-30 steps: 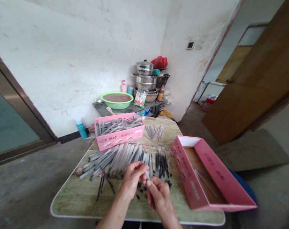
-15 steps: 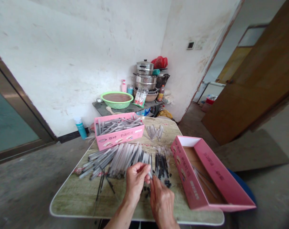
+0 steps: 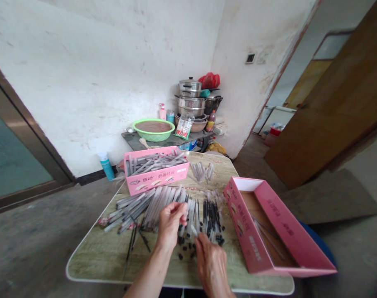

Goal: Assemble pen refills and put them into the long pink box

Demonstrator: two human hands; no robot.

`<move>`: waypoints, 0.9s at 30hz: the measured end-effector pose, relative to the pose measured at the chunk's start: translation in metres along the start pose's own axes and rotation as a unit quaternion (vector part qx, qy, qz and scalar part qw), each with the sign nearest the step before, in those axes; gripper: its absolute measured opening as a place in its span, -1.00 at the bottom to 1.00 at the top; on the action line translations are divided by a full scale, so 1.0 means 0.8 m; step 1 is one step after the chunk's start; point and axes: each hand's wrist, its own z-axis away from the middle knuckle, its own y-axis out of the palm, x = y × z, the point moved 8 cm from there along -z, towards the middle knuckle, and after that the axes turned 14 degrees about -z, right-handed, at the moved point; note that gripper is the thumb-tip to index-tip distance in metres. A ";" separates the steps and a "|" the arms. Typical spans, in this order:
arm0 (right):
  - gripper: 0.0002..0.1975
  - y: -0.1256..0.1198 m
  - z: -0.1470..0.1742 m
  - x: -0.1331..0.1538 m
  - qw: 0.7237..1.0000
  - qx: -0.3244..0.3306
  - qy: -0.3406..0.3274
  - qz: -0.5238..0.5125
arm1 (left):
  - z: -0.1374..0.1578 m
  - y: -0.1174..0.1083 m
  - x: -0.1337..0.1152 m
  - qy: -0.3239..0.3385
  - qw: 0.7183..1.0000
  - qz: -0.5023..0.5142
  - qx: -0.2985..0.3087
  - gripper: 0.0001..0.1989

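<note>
My left hand (image 3: pixel 170 225) is closed in a pinch above the pen parts at the middle of the table; what its fingers hold, if anything, is hidden. To the right and nearer me, my right hand (image 3: pixel 211 258) is closed on a small translucent pen cap (image 3: pixel 194 230) that sticks out past the fingertips. Behind my left hand lies a row of whitish pen barrels (image 3: pixel 157 207), with a pile of greyer pens (image 3: pixel 129 211) to the left. Black pen pieces (image 3: pixel 209 213) lie beyond my right hand. Small black plugs (image 3: pixel 184 248) are scattered between my hands.
A pink box (image 3: pixel 157 178) full of pens stands at the table's back left. Another pink box (image 3: pixel 253 223), holding a few thin sticks, overhangs the right edge. Clear caps (image 3: pixel 201 171) lie at the back. A green basin (image 3: pixel 153 134) and stacked pots (image 3: pixel 190 99) stand beyond.
My hands have come apart: the left moved left and slightly away from me, the right stayed low with the pen cap. More black plugs show between them.
</note>
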 end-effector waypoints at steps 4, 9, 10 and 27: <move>-0.63 -0.010 0.001 -0.022 0.992 -0.027 0.021 0.126 | -0.018 0.001 -0.009 0.013 0.999 -0.034 0.012 -0.66; -0.68 -0.060 -0.027 -0.036 0.952 -0.061 0.108 0.281 | -0.015 0.025 0.008 0.013 0.992 -0.099 0.077 -0.61; -0.69 -0.071 -0.033 -0.031 0.945 -0.059 0.116 0.301 | -0.015 0.029 0.012 0.012 0.990 -0.115 0.084 -0.61; -0.68 -0.227 -0.086 -0.070 0.900 -0.023 0.200 0.386 | -0.114 0.114 0.042 0.035 0.939 -0.334 0.080 -0.90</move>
